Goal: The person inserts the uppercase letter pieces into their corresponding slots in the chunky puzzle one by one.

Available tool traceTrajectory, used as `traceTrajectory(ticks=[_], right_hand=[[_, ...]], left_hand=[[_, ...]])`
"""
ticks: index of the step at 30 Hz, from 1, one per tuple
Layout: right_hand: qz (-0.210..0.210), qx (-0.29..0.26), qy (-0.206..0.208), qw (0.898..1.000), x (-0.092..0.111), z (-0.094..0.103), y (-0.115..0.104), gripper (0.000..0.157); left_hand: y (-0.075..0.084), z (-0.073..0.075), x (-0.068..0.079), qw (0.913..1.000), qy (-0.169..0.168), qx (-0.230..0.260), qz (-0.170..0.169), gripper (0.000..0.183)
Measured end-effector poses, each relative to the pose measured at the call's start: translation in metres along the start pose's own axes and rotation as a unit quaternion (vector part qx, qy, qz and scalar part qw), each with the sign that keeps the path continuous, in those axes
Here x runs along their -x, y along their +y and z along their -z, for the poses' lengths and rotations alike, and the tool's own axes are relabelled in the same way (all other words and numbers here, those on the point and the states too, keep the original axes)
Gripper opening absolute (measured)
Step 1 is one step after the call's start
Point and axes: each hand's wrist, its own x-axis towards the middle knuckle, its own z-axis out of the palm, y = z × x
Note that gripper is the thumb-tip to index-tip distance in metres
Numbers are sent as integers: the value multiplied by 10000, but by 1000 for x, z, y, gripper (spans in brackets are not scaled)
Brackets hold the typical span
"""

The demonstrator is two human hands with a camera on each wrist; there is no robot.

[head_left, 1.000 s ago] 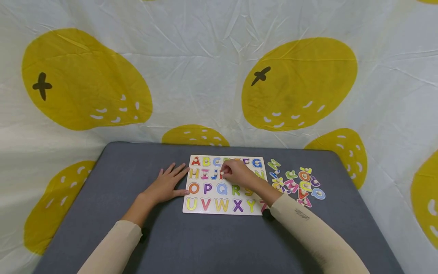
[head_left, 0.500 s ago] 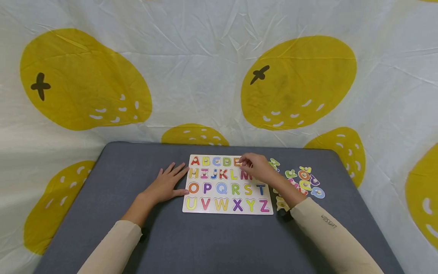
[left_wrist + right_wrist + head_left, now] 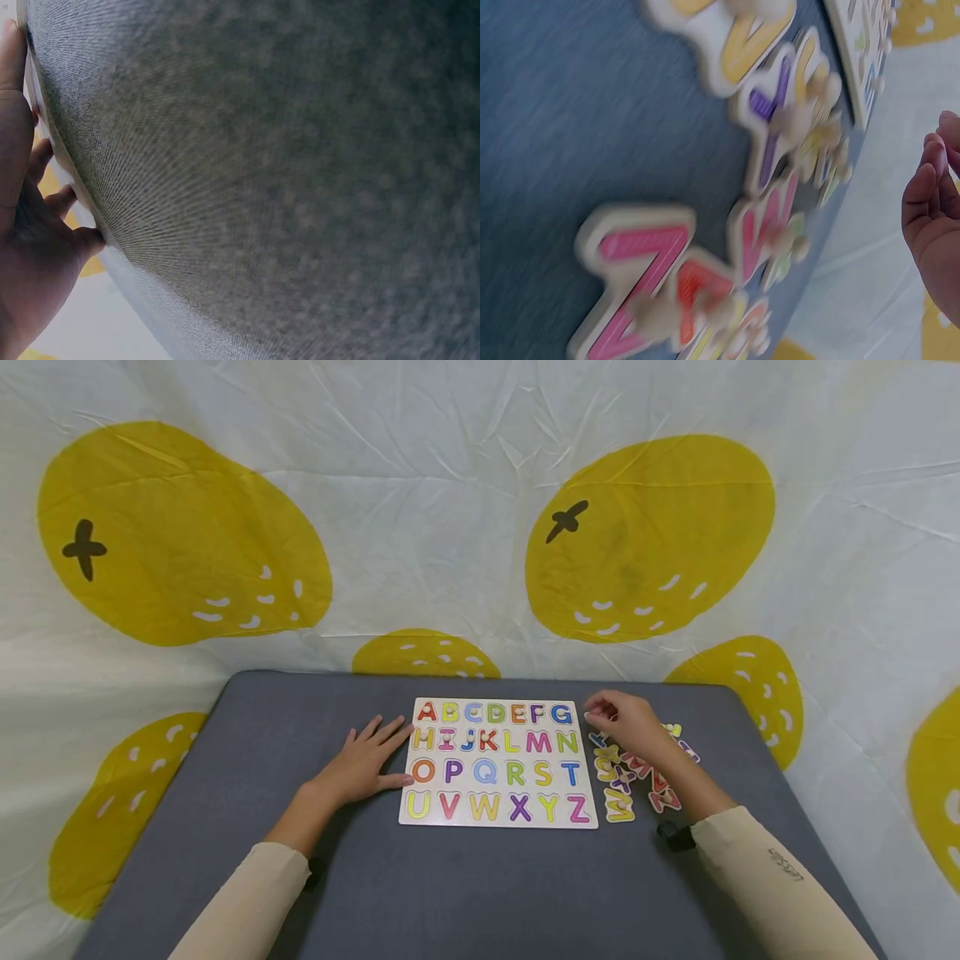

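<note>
A wooden alphabet board (image 3: 498,756) lies on the table in the head view. Knobbed letters fill its upper slots, including a red K (image 3: 488,741). My left hand (image 3: 367,764) rests with spread, straight fingers at the board's left edge, fingertips touching it. The left wrist view shows this hand (image 3: 37,247) along the edge. Beyond the board's right side, my right hand (image 3: 626,722) is over the far part of a heap of loose knobbed letters, fingers loosely bent. No letter shows between its fingers in the right wrist view, where the hand (image 3: 937,217) is partly cut off.
Right of the board lie loose letters, among them a yellow letter (image 3: 619,807), a purple X (image 3: 622,778) and a pink Z (image 3: 664,800). The right forearm covers part of the heap. A white cloth with yellow fruit shapes (image 3: 652,539) hangs behind the grey table (image 3: 480,893).
My right hand has let go of the K on the board and moved right to the loose letters, where it now covers a green letter. The left hand has stayed still.
</note>
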Motion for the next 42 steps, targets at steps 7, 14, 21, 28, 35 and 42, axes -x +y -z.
traceTrajectory(ticks=[7,14,21,28,35,42], right_hand=[[-198,1,100,9998,13,13,20,20],[-291,128,162,9994,27,24,39,19],[-484,64,219,9986,39,33,56,20],[-576,156,239,9979,50,37,72,22],[-605,318,53,9977,60,34,74,21],[-643,314,202,9972,73,37,74,20]], left_hand=[[2,1,0,10000,-16,38,2,95],[2,1,0,10000,7,13,-16,94],[2,1,0,10000,-7,41,1,94],[2,2,0,10000,3,40,-15,94],[2,1,-1,10000,-39,39,-20,95],[6,6,1,10000,37,68,-22,94]])
